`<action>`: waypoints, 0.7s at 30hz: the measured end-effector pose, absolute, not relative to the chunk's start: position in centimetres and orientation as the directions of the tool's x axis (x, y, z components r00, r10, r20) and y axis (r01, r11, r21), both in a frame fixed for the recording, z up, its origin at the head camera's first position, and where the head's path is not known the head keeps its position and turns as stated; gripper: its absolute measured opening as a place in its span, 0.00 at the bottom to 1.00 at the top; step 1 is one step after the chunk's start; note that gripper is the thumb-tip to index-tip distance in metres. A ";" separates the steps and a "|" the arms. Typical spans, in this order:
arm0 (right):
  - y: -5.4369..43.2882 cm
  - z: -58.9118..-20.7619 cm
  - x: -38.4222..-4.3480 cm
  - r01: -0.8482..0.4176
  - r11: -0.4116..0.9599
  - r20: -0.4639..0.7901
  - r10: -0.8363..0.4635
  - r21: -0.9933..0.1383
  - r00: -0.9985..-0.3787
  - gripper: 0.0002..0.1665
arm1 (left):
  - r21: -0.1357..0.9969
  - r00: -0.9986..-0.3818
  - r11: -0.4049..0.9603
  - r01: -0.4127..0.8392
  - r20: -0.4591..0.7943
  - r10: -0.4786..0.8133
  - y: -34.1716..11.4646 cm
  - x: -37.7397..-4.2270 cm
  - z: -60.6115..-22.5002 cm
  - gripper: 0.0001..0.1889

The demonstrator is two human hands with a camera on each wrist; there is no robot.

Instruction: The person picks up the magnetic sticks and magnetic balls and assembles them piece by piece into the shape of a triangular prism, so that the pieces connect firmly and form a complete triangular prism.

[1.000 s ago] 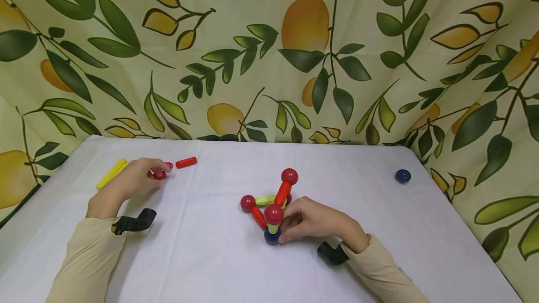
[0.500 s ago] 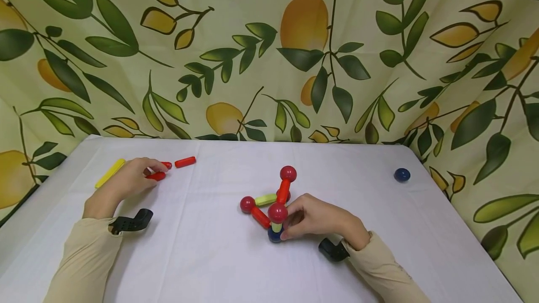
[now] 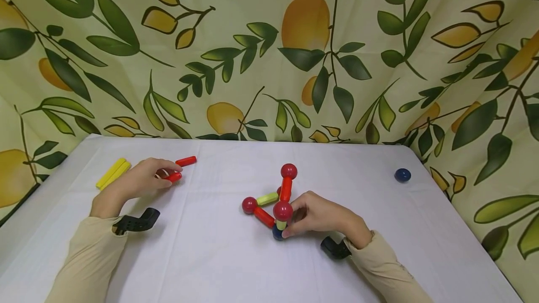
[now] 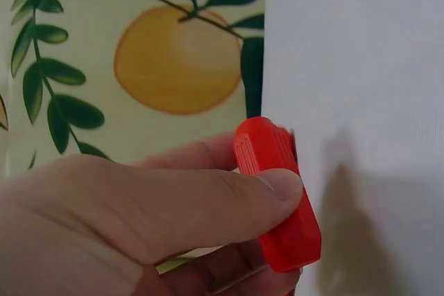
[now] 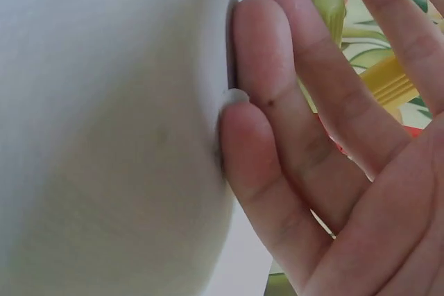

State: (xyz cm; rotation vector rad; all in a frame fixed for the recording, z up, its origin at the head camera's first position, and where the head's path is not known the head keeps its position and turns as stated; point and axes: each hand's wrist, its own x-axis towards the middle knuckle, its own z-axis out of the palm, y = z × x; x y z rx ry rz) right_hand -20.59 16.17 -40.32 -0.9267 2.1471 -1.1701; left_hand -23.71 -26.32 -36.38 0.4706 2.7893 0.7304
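Note:
My left hand (image 3: pixel 147 179) pinches a short red rod (image 4: pixel 295 237) between thumb and fingers, at the table's left side. Just beyond it lies another red rod (image 3: pixel 186 160). In the middle stands a ball-and-rod magnetic construction with a raised red ball (image 3: pixel 288 171), a nearer red ball (image 3: pixel 282 210), a left red ball (image 3: pixel 249 205), and red and pale green rods. My right hand (image 3: pixel 322 216) grips its near corner by the dark blue ball (image 3: pixel 278 234), thumb against the ball. Part of a far red ball is hidden behind a red rod.
Two yellow rods (image 3: pixel 112 174) lie side by side left of my left hand. A loose dark blue ball (image 3: pixel 402 175) rests at the far right. A fruit-patterned curtain (image 3: pixel 252 60) hangs behind the white-covered table (image 3: pixel 219 256).
My left hand has taken hold of a red rod and carried it right, uncovering the yellow rods. My right hand has turned the construction slightly and its near corner has shifted right.

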 end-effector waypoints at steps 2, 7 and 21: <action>16.1 -40.3 -20.6 -0.313 0.396 -0.121 -0.764 -0.863 -0.634 0.12 | 0.513 -0.918 0.812 0.278 -0.107 0.382 -25.7 -23.6 -36.1 0.17; 16.0 -40.3 -20.5 -0.307 0.416 -0.138 -0.757 -0.856 -0.639 0.12 | 0.537 -0.921 0.793 0.289 -0.070 0.384 -24.4 -23.3 -35.7 0.16; 16.6 -40.3 -20.9 -0.361 0.449 -0.100 -0.728 -0.817 -0.678 0.10 | 0.572 -0.878 0.701 0.425 0.071 0.474 -19.8 -22.3 -35.3 0.18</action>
